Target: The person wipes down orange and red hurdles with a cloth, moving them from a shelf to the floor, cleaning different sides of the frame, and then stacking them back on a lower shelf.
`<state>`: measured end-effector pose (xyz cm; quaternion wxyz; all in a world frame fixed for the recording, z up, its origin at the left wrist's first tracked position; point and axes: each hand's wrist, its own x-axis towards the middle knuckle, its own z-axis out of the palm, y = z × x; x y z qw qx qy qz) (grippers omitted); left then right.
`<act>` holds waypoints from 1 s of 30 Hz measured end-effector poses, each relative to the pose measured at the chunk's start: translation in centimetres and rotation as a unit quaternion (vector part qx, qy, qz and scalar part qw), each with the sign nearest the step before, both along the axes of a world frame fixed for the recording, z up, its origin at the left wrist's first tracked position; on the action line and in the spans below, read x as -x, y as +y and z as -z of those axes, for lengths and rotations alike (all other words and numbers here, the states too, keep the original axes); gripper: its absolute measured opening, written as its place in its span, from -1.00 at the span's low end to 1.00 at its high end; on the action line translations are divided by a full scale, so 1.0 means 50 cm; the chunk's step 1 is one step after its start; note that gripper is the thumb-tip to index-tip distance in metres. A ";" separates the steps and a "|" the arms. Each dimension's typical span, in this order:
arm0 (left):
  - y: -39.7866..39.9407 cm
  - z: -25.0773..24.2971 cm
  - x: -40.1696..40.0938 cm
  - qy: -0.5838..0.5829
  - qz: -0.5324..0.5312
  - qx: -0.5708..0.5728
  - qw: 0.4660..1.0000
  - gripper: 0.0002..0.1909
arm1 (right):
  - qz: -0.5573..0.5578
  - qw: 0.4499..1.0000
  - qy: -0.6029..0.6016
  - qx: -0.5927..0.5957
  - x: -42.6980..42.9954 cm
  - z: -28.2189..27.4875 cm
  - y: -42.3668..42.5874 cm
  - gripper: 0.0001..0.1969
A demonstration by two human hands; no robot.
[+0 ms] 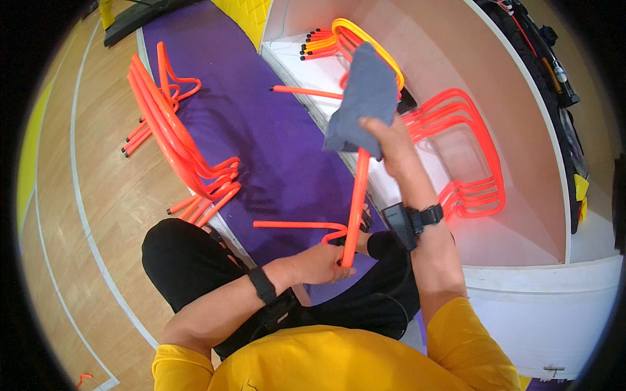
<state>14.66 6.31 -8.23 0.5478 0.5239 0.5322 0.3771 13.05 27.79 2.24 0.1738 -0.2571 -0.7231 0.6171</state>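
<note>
My left hand (320,264) grips the near end of an orange tubular training hurdle (356,205), whose bent legs point to the left. A folded grey-blue cloth (367,97) is in my right hand (391,141), pressed around the hurdle's far part. The cloth hides part of that tube. Right of my right hand, several orange hurdles (494,166) stand nested in a white open cabinet (518,244). More orange and yellow hurdles (364,29) lie at the cabinet's far end. To the left, another nested group of orange hurdles (166,132) stands at the mat's edge.
A purple mat (274,146) runs between the wooden court floor (107,171) and the cabinet. A dark object (407,100) lies in the cabinet behind the cloth. Black bags and gear (552,73) line the far right. Part of another person (106,14) shows at the top left.
</note>
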 end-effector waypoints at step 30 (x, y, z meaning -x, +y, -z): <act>0.023 0.028 0.130 0.369 -0.133 0.085 0.916 -0.70 | -0.034 0.955 -0.202 -0.215 -0.093 0.208 -0.044 -0.37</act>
